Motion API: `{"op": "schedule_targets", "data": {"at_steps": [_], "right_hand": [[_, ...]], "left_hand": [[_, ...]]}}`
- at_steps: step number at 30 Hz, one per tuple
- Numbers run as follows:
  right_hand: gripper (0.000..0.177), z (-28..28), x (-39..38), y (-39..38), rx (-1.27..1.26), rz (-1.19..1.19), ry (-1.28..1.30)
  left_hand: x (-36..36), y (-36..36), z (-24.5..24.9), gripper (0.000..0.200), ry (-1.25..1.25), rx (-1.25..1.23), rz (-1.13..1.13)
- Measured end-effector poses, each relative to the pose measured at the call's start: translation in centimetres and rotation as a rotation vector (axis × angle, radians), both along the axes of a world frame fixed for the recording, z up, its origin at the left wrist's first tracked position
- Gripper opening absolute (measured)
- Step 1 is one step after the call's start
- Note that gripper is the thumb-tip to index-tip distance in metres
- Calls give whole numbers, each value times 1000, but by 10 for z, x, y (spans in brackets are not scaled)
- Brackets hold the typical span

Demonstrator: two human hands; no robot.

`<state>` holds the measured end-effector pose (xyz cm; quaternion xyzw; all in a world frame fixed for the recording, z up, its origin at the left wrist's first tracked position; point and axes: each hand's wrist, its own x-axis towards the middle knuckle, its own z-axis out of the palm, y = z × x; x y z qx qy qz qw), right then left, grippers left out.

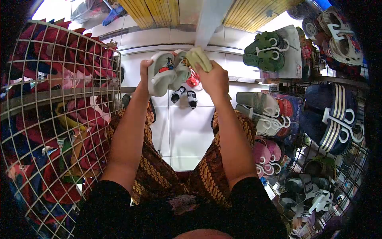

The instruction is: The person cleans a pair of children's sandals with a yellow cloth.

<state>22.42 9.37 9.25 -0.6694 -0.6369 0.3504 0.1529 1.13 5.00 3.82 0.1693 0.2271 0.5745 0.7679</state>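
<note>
My left hand [145, 73] is closed on the outer side of a pair of pale grey sandals [158, 81], its thumb up along the edge. The pair is held up over the floor, with small coloured decorations on the straps. My right hand [215, 82] grips a folded pale yellow cloth [199, 59], which overlaps the right sandal's edge in this view. Below them, a small pair of black-and-white sandals [191, 98] stands on the white tiles, with a red shoe [193, 81] just beyond, partly hidden by the hand and cloth.
A wire grid rack [59, 92] full of red and coloured goods rises close on the left. On the right hang green sandals [264, 51], grey sandals [247, 98] and navy striped slides [318, 103] on white hooks. A pale post [211, 24] stands ahead.
</note>
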Motion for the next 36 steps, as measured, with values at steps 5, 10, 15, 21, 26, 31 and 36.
{"op": "schedule_targets", "data": {"at_steps": [5, 10, 15, 21, 26, 31, 36], "right_hand": [[42, -9, 6, -2, 52, 50, 10], [41, -3, 8, -5, 47, -4, 19], [40, -1, 12, -7, 14, 65, 97], [46, -11, 17, -2, -124, -115, 353], [41, -14, 17, -4, -78, -42, 279], [39, -11, 18, 0, -184, -86, 474], [39, -13, 12, -8, -55, 307, 262]], "left_hand": [[2, -4, -4, 82, 20, -3, 18], [4, -9, 2, 85, -7, -13, 29], [0, -11, -1, 85, -95, -20, -30], [7, -18, 12, 86, -56, -92, -20], [7, -17, -11, 87, -93, -33, -34], [9, -18, 0, 81, 69, -238, -24], [5, -21, -13, 67, 267, -325, -299]]}}
